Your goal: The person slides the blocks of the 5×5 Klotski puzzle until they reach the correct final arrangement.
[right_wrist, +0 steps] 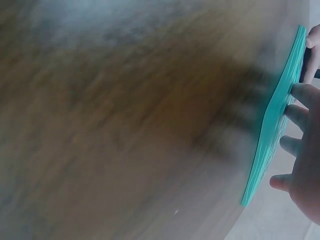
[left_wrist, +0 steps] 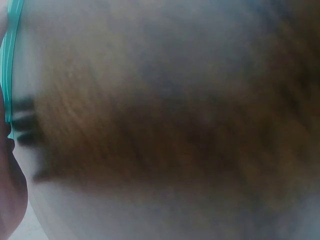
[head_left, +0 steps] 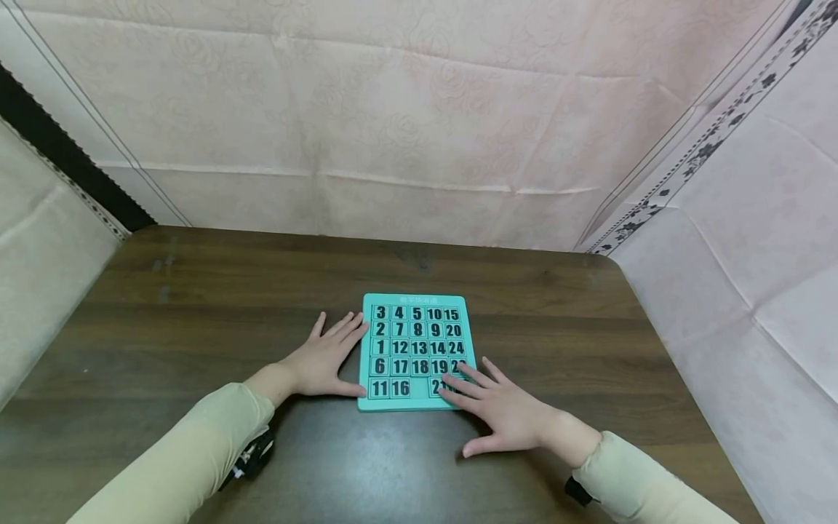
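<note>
The left hand (head_left: 321, 362) lies flat, fingers straight, against the left edge of the teal number puzzle (head_left: 415, 352). The right hand (head_left: 505, 410), fingers also straight, presses tiles at its lower right corner, hiding two numbers there. The puzzle lies between both hands on the table (head_left: 196, 306). Both wrist views are blurred.

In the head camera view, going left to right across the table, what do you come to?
Left hand flat on the table against the board's left edge → teal number puzzle board → right hand, fingers on the board's lower right tiles.
</note>
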Available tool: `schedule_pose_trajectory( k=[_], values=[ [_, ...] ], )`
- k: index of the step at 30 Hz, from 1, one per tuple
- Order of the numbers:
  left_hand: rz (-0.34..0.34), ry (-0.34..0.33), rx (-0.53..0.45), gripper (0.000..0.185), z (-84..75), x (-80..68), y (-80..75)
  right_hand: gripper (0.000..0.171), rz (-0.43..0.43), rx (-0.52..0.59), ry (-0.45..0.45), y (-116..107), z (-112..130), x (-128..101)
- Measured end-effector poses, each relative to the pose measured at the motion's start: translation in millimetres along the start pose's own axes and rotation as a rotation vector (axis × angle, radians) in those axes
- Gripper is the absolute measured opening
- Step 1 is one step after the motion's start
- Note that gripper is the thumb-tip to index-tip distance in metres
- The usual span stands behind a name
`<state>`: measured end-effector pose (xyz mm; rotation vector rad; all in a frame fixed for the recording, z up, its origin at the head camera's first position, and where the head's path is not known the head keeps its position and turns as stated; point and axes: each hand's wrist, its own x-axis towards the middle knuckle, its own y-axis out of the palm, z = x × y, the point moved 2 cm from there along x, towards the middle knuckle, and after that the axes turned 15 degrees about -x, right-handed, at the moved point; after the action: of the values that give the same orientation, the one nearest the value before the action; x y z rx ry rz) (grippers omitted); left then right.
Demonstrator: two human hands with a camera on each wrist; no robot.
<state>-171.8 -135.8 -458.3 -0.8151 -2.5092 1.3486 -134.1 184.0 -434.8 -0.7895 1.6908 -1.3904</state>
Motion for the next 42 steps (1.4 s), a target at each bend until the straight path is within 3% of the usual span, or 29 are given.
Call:
schedule_pose_trajectory(
  k=[23,33,42],
  values=[
    [-0.003,0.001,-0.006,0.109,0.8,-0.8,1.6,0.083,-0.015,-0.087,-0.049,-8,15,22],
    [-0.007,0.0,0.0,0.111,3.0,-0.2,3.0,0.082,-0.005,-0.02,-0.004,-2,6,2],
    [0.008,-0.008,-0.001,0.112,3.6,1.5,2.8,0.083,-0.046,-0.002,0.06,2,-6,-21]
  ],
)
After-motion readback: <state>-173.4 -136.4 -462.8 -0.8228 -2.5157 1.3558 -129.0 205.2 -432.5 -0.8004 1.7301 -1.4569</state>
